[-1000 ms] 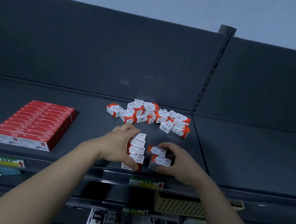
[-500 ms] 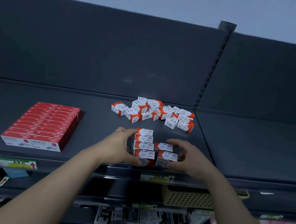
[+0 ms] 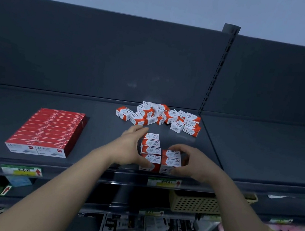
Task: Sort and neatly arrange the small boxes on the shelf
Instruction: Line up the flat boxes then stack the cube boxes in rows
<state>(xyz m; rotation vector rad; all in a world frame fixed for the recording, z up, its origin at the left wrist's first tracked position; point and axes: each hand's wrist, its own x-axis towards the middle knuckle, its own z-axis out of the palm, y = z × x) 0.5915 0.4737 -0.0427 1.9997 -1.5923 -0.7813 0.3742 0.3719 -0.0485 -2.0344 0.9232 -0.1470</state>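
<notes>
Small red-and-white paper clip boxes stand in a tidy block (image 3: 151, 149) near the front edge of the dark shelf (image 3: 105, 128): one row of several boxes on the left and two boxes (image 3: 171, 159) beside it on the right. My left hand (image 3: 130, 147) lies flat against the left side of the long row, thumb at the front. My right hand (image 3: 192, 163) curls round the two right boxes, fingers on top and thumb at the front. A loose heap of the same boxes (image 3: 159, 116) lies further back.
A neat block of flat red staple boxes (image 3: 49, 131) fills the left of the shelf. A slotted upright post (image 3: 217, 69) divides the back panel. Below are price labels (image 3: 164, 182), a perforated beige basket (image 3: 193, 203) and lower shelves of stationery.
The view has shifted slightly. Both hands stay pressed on the arranged boxes, the right hand curling further over its two boxes; the block sits squarer than one second ago.
</notes>
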